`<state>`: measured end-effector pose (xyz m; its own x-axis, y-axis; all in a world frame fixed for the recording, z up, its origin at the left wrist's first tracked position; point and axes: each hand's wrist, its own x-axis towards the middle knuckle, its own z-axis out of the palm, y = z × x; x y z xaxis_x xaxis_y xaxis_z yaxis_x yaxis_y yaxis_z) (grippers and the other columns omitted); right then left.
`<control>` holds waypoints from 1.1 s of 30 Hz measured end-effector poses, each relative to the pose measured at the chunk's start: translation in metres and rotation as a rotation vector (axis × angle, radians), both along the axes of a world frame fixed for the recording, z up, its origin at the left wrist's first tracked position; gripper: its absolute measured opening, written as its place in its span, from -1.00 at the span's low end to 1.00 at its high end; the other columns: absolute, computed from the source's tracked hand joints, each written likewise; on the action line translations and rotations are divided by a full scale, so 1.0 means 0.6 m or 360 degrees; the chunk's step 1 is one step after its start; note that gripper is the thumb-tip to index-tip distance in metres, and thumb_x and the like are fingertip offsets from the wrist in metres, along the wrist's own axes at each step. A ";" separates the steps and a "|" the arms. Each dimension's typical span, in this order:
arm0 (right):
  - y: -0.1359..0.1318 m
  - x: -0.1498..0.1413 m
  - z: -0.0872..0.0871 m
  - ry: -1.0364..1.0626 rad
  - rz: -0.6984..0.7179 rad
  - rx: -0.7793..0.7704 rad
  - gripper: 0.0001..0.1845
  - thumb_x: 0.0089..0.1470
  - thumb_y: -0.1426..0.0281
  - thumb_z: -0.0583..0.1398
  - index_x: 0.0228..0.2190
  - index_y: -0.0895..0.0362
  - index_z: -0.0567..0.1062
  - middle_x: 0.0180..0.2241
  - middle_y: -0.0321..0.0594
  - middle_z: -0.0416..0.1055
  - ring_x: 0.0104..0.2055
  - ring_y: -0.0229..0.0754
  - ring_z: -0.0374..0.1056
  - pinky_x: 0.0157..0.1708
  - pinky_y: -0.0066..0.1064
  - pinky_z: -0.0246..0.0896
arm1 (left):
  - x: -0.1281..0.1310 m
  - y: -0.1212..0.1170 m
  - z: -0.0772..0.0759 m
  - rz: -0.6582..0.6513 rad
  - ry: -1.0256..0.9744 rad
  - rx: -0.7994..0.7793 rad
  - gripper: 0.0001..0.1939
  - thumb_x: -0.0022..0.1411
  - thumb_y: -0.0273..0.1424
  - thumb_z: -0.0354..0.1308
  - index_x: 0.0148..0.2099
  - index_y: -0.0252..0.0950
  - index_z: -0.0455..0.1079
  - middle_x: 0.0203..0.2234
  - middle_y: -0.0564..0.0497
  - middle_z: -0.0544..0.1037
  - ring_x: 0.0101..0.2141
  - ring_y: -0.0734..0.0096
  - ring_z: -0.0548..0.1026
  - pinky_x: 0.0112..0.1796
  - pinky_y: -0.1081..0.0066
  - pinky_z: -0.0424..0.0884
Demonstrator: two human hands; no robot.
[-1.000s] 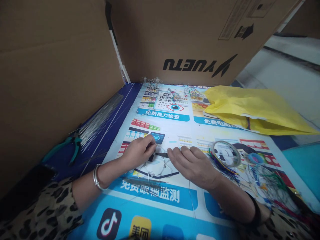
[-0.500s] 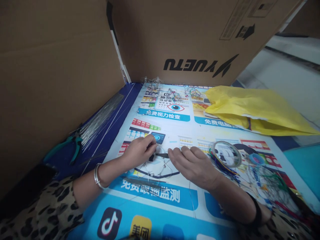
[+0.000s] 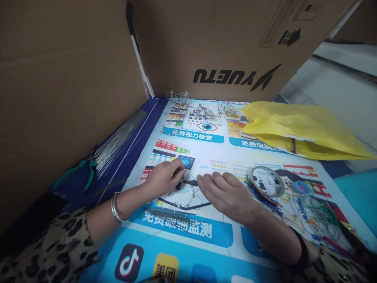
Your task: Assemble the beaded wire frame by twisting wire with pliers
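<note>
My left hand [image 3: 167,175] is closed in a pinch at the top of a thin wire loop with small beads [image 3: 178,206]. The exact spot between its fingertips is too small to make out. Wrapped around a dark tool with a narrow pointed tip [image 3: 191,183], my right hand [image 3: 225,192] sits just to the right. The tool's tip points left and reaches close to my left fingertips. Most of the tool is hidden in my right fist. Below both hands, the loop lies over the printed sheet [image 3: 203,251], with loose thin wires around it.
Teal-handled pliers [image 3: 90,177] and a bundle of straight wires [image 3: 118,139] lie at left. At right are a tape roll [image 3: 281,186], tangled coloured wires [image 3: 318,220] and a yellow bag [image 3: 300,122]. Wire pieces [image 3: 206,112] lie farther back. Cardboard walls [image 3: 176,43] stand behind and left.
Both hands stay almost where they were. My right hand and the dark tool have shifted very slightly to the left.
</note>
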<state>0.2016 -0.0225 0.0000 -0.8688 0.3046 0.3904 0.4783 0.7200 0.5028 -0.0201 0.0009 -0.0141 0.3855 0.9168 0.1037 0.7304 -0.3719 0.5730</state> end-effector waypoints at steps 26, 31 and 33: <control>-0.027 -0.030 0.021 -0.0103 -0.0455 -0.0371 -0.86 0.00 0.61 0.09 -0.40 0.18 0.38 -0.47 -0.22 0.28 -0.43 -0.16 0.14 -0.48 -0.30 -0.12 | -0.003 -0.011 -0.009 -0.0056 0.0060 0.0112 -0.90 0.25 -0.42 -0.08 -0.34 -0.26 0.20 -0.57 0.10 0.40 -0.49 0.45 0.38 -0.43 0.50 0.22; -0.028 -0.033 0.028 -0.0117 -0.0478 -0.0430 -0.85 -0.03 0.63 0.11 -0.40 0.19 0.38 -0.48 -0.21 0.29 -0.44 -0.16 0.15 -0.50 -0.31 -0.13 | -0.001 -0.011 -0.007 -0.0034 0.0078 0.0121 -0.91 0.24 -0.43 -0.06 -0.34 -0.26 0.21 -0.57 0.10 0.40 -0.50 0.46 0.37 -0.44 0.50 0.21; -0.026 -0.033 0.031 -0.0110 -0.0456 -0.0438 -0.86 -0.01 0.63 0.11 -0.40 0.19 0.38 -0.47 -0.21 0.29 -0.42 -0.16 0.14 -0.49 -0.31 -0.14 | 0.001 -0.009 -0.005 -0.0018 0.0055 0.0085 -0.92 0.22 -0.44 -0.06 -0.34 -0.26 0.20 -0.58 0.11 0.40 -0.52 0.48 0.37 -0.46 0.52 0.21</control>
<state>0.1815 -0.0381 0.0185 -0.7549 0.6234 0.2038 0.6511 0.6746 0.3479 -0.0197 -0.0046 -0.0170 0.4002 0.9058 0.1391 0.7448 -0.4099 0.5265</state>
